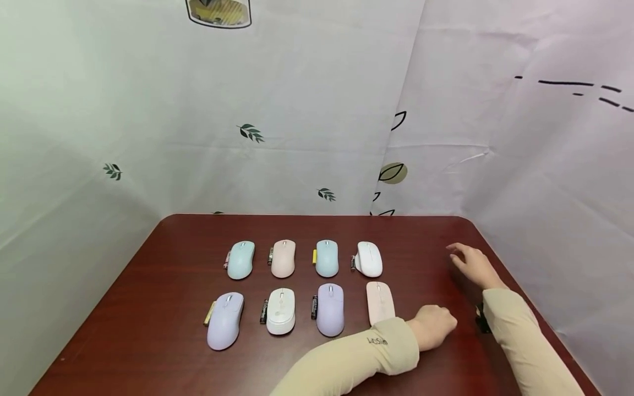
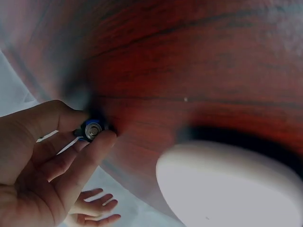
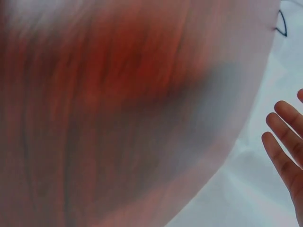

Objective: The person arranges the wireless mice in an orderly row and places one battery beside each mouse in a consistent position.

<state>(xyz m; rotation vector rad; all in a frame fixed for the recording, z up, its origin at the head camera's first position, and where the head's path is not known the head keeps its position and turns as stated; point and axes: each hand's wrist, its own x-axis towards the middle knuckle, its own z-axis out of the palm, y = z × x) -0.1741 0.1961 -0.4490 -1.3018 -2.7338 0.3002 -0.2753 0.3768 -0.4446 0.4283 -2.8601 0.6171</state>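
My left hand [image 1: 432,327] reaches across the front right of the table and pinches a battery [image 2: 93,129] between thumb and fingers. The battery's round metal end and a bit of blue wrap show in the left wrist view; the head view hides it. Beside that hand lies a pale pink mouse [image 1: 380,302], its near end covered by the left sleeve. My right hand [image 1: 476,267] hovers near the table's right edge, fingers loosely bent and holding nothing. In the right wrist view its fingers [image 3: 284,137] are spread.
A back row holds a mint mouse [image 1: 241,260], a beige mouse [image 1: 283,258], a light blue mouse [image 1: 327,258] and a white mouse [image 1: 369,259]. In front lie two lilac mice [image 1: 225,321] and a cream mouse [image 1: 281,312]. Batteries [image 1: 314,307] lie left of these mice.
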